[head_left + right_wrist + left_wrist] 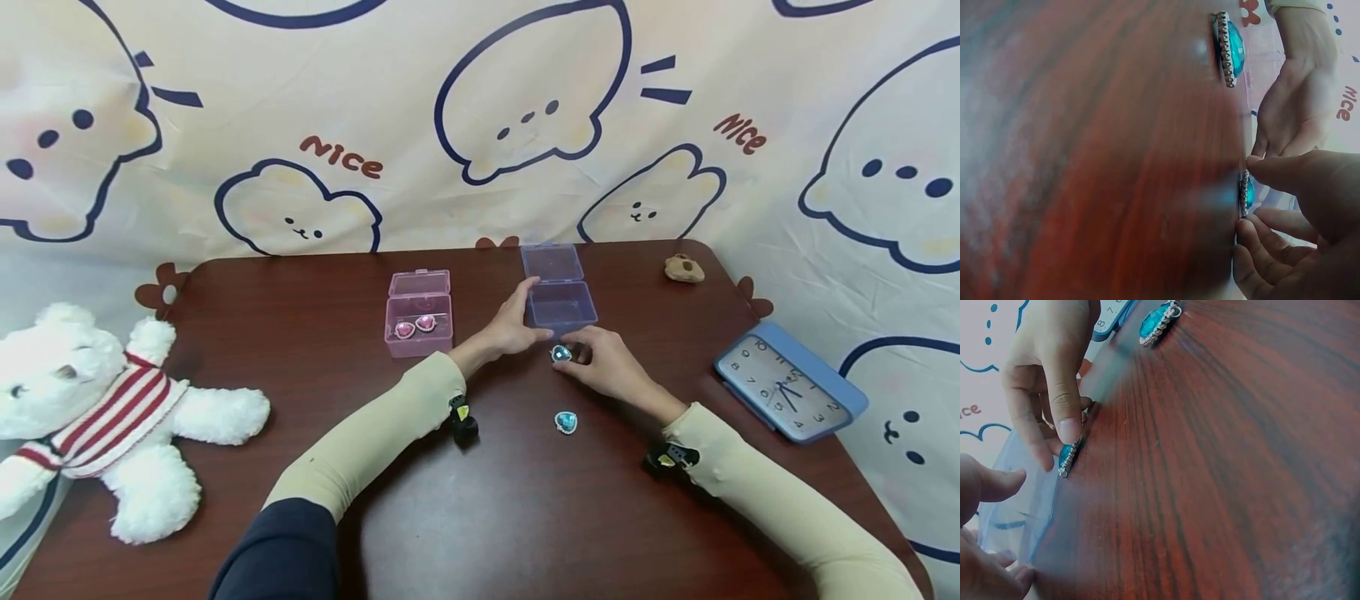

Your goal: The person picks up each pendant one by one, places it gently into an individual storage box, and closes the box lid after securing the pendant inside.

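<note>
My left hand [513, 325] holds the left side of a clear purple-blue plastic box [562, 304], whose lid stands open at the back. In the left wrist view its thumb [1004, 485] lies in front of the box wall. My right hand [611, 362] pinches a blue heart-shaped gem pendant [560, 353] with a beaded silver rim, just in front of the box. The right wrist view has this pendant [1248, 192] between thumb and fingers, low at the tabletop. A second blue heart pendant [566, 422] lies on the table nearer to me.
An open pink box [418, 342] with two pink heart gems stands left of my hands. A white teddy bear [135, 408] lies at the left edge, a blue clock [791, 383] at the right. A small tan object [684, 268] sits at the back right of the table [480, 517].
</note>
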The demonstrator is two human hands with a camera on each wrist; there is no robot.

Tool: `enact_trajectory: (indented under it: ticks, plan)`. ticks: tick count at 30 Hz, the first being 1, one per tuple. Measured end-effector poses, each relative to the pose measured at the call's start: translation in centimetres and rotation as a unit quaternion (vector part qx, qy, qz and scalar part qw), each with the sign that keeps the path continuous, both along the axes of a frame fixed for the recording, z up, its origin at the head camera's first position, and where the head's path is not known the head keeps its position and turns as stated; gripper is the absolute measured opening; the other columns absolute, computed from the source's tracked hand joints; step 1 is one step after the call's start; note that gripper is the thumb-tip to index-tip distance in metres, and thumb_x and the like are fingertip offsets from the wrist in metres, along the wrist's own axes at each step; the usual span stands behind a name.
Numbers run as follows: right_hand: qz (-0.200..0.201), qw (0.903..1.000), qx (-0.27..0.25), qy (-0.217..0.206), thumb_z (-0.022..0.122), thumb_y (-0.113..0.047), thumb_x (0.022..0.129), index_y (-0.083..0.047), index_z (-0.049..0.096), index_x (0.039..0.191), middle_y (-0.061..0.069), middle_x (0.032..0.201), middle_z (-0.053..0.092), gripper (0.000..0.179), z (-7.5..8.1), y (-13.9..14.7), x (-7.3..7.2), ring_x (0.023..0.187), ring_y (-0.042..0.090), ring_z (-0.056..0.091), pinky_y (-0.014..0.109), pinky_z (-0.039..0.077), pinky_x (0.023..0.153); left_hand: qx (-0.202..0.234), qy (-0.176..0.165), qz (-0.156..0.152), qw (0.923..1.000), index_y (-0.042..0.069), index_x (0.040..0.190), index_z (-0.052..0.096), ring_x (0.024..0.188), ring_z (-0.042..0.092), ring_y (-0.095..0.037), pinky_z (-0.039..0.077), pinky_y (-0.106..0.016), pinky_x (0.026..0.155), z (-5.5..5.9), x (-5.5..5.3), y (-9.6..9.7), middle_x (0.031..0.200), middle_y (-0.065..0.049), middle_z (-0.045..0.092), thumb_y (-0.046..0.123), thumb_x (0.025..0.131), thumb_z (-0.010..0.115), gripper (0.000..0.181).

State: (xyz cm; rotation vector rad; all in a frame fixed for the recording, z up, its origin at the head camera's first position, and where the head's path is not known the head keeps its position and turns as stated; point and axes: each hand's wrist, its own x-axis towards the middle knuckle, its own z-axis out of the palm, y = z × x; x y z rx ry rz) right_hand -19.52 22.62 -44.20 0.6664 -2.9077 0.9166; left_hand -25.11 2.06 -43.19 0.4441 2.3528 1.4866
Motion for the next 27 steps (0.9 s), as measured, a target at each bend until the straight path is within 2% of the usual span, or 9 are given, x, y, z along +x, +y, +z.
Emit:
enact_trajectory:
  ticks: [8,17,27]
  plan:
    - [0.013,0.9996,0.024,-0.011,0.083,-0.022,0.088,-0.008,0.077,0.114,0.006,0.094,0.068,0.03,0.1,-0.2,0.1,0.075,0.012,0.057,0.025,0.048,0.065,-0.005,-0.006,0.001,1.0,0.023,0.164,0.013,0.158,0.021,-0.034,0.025,-0.052,0.126,0.1,-0.1,-0.1,0.169,-0.015,0.024,0.014,0.092,0.077,0.096]
    - [0.046,0.998,0.03,-0.031,0.085,-0.024,0.085,-0.011,0.075,0.104,0.001,0.093,0.069,0.025,0.6,0.0,-0.1,0.08,0.012,0.061,0.028,0.051,0.071,-0.015,-0.005,-0.004,0.9999,0.025,0.165,0.01,0.159,0.018,-0.034,0.025,-0.053,0.127,0.3,-0.3,-0.3,0.17,-0.014,0.02,0.017,0.094,0.075,0.097]
    - [0.051,0.9973,-0.002,-0.053,0.084,-0.02,0.085,-0.011,0.074,0.104,0.0,0.088,0.073,0.023,1.0,1.0,-0.1,0.078,0.008,0.066,0.023,0.057,0.07,-0.001,-0.022,-0.009,0.9997,0.023,0.165,0.0,0.16,0.014,-0.033,0.022,-0.051,0.128,0.2,0.0,-0.4,0.172,-0.014,0.015,0.016,0.094,0.075,0.104]
